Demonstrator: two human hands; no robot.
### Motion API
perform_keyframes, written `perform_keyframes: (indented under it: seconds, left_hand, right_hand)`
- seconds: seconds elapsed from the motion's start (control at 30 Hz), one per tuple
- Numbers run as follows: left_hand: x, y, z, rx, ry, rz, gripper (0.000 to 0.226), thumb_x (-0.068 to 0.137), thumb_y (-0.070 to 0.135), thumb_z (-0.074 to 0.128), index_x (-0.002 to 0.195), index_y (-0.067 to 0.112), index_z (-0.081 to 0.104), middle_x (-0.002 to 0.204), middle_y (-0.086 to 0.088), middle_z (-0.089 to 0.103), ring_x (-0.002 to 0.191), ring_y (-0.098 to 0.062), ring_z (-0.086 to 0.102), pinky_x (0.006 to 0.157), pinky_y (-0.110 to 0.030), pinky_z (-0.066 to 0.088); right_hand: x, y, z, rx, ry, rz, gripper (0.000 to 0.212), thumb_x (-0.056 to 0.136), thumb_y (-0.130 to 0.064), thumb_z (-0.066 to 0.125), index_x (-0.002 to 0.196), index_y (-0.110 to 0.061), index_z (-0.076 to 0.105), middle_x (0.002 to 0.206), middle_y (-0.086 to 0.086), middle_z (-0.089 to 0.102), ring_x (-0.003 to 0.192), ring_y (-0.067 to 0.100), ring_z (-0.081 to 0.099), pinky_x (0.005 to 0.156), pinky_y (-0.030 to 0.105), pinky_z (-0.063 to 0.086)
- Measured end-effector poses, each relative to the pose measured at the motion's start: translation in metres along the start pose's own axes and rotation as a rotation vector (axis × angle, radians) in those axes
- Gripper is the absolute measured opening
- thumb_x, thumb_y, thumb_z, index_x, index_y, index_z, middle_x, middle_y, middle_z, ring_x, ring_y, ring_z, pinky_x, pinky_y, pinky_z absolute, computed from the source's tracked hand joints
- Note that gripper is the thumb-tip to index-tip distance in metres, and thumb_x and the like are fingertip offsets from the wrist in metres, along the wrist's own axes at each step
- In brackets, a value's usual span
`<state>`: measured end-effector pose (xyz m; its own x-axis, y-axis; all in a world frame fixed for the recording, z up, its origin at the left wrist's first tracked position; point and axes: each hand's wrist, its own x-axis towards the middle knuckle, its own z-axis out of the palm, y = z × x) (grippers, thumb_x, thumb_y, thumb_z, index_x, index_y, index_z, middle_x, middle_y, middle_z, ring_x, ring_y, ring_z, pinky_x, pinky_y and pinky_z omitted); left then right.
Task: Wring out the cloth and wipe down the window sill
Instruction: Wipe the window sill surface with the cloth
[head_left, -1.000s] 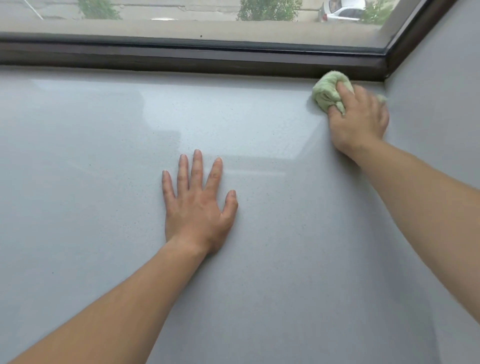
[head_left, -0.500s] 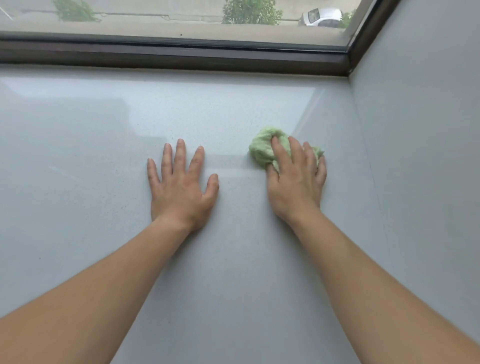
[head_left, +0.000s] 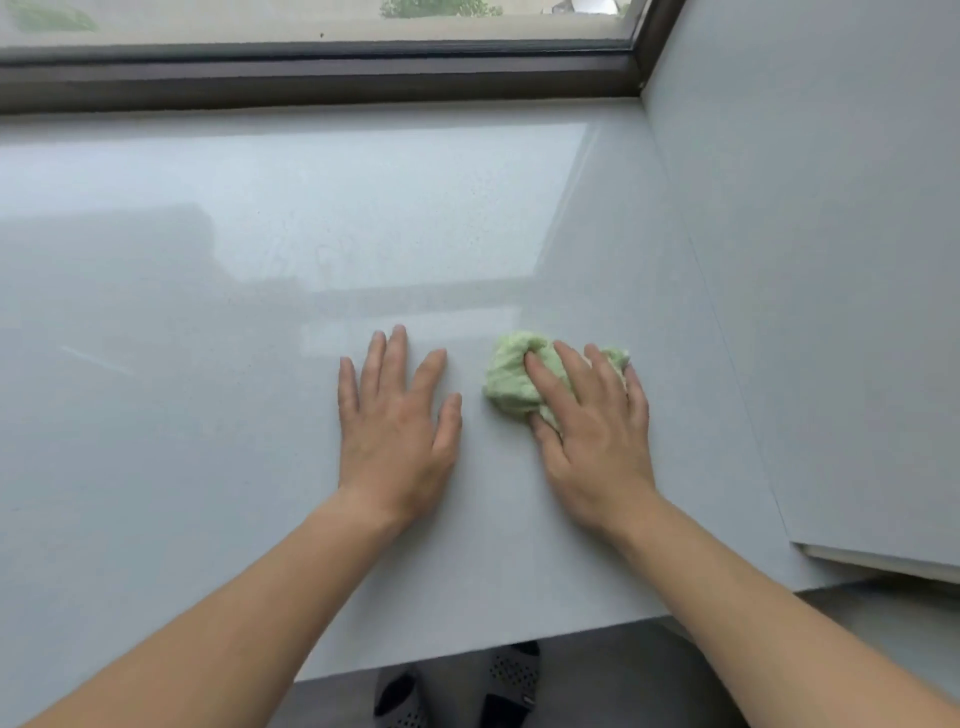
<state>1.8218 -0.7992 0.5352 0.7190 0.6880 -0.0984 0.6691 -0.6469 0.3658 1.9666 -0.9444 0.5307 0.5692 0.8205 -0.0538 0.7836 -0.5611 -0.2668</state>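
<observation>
A crumpled light green cloth (head_left: 511, 378) lies on the wide, glossy pale grey window sill (head_left: 260, 249). My right hand (head_left: 592, 436) presses down on it, fingers spread over its top, so the cloth's right part is hidden under the fingers. My left hand (head_left: 397, 426) lies flat on the sill just left of the cloth, palm down, fingers apart, holding nothing. A small gap separates its thumb from the cloth.
The dark window frame (head_left: 311, 78) runs along the back of the sill. A grey side wall (head_left: 810, 260) closes the sill on the right. The sill's front edge (head_left: 467, 657) is near me, with dark slippers (head_left: 457, 686) on the floor below.
My right hand has dragged the cloth from the far right corner by the frame back toward me, beside my left hand. The view has tilted down, showing the sill's front edge.
</observation>
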Motion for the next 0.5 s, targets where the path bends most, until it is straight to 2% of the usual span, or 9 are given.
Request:
perform_keyframes:
  seconds: [0.07, 0.13, 0.27, 0.3, 0.33, 0.4, 0.47, 0.5]
  left_hand:
    - [-0.016, 0.001, 0.009, 0.07, -0.039, 0.043, 0.063, 0.096, 0.052, 0.018, 0.154, 0.029, 0.026, 0.167, -0.007, 0.004, 0.153, -0.021, -0.01, 0.121, -0.048, -0.01]
    - [-0.018, -0.001, 0.012, 0.132, -0.043, 0.055, 0.065, 0.095, 0.053, 0.014, 0.156, 0.03, 0.02, 0.167, -0.007, 0.0, 0.152, -0.023, -0.013, 0.121, -0.051, -0.009]
    - [-0.017, 0.001, 0.015, 0.181, -0.057, 0.049, 0.066, 0.095, 0.056, 0.013, 0.156, 0.032, 0.01, 0.166, -0.007, -0.006, 0.151, -0.024, -0.019, 0.12, -0.053, -0.01]
    - [-0.018, 0.002, 0.015, 0.181, -0.062, 0.051, 0.066, 0.096, 0.056, 0.014, 0.156, 0.032, 0.009, 0.166, -0.007, -0.007, 0.151, -0.023, -0.019, 0.12, -0.053, -0.01]
    - [-0.018, 0.002, 0.016, 0.18, -0.067, 0.051, 0.066, 0.096, 0.056, 0.015, 0.157, 0.032, 0.008, 0.166, -0.007, -0.007, 0.151, -0.023, -0.019, 0.12, -0.053, -0.01]
    - [-0.018, 0.003, 0.015, 0.18, -0.07, 0.049, 0.066, 0.096, 0.056, 0.017, 0.157, 0.031, 0.009, 0.166, -0.008, -0.006, 0.151, -0.024, -0.018, 0.12, -0.054, -0.011]
    - [-0.018, 0.005, 0.014, 0.168, -0.067, 0.051, 0.064, 0.098, 0.053, 0.021, 0.156, 0.029, 0.013, 0.166, -0.01, -0.004, 0.152, -0.025, -0.015, 0.119, -0.055, -0.012]
    - [-0.019, 0.007, 0.013, 0.162, -0.062, 0.056, 0.062, 0.098, 0.051, 0.024, 0.155, 0.028, 0.015, 0.166, -0.012, -0.001, 0.152, -0.026, -0.013, 0.119, -0.055, -0.012]
  right_hand:
    - [-0.022, 0.013, -0.002, -0.003, -0.079, -0.125, 0.058, 0.093, -0.04, 0.04, 0.15, -0.04, 0.03, 0.159, -0.006, 0.029, 0.149, 0.024, 0.019, 0.12, 0.049, 0.006]
    - [-0.014, 0.035, -0.005, -0.015, -0.085, -0.119, 0.058, 0.092, -0.042, 0.038, 0.149, -0.042, 0.03, 0.159, -0.006, 0.03, 0.149, 0.022, 0.019, 0.121, 0.045, 0.004]
    - [-0.006, 0.04, -0.008, 0.054, 0.031, 0.246, 0.059, 0.092, -0.042, 0.034, 0.151, -0.041, 0.026, 0.162, -0.006, 0.023, 0.151, 0.021, 0.01, 0.121, 0.044, -0.004]
    - [-0.018, 0.031, -0.005, 0.051, 0.051, 0.279, 0.059, 0.093, -0.041, 0.034, 0.151, -0.04, 0.025, 0.162, -0.006, 0.022, 0.151, 0.022, 0.01, 0.121, 0.045, -0.003]
    - [-0.036, 0.021, -0.001, 0.039, 0.05, 0.246, 0.058, 0.094, -0.04, 0.035, 0.151, -0.039, 0.025, 0.161, -0.005, 0.022, 0.151, 0.023, 0.01, 0.121, 0.047, -0.002]
    - [-0.081, 0.012, 0.001, 0.015, -0.009, 0.053, 0.059, 0.094, -0.037, 0.04, 0.151, -0.037, 0.026, 0.161, -0.005, 0.024, 0.151, 0.024, 0.012, 0.121, 0.051, 0.004]
    - [-0.115, 0.029, -0.002, -0.005, -0.102, -0.107, 0.061, 0.093, -0.035, 0.043, 0.151, -0.038, 0.026, 0.161, -0.006, 0.024, 0.151, 0.022, 0.012, 0.121, 0.051, 0.007]
    - [-0.124, 0.045, -0.005, -0.014, -0.121, -0.119, 0.062, 0.092, -0.035, 0.044, 0.151, -0.039, 0.025, 0.161, -0.007, 0.023, 0.151, 0.02, 0.011, 0.121, 0.051, 0.007]
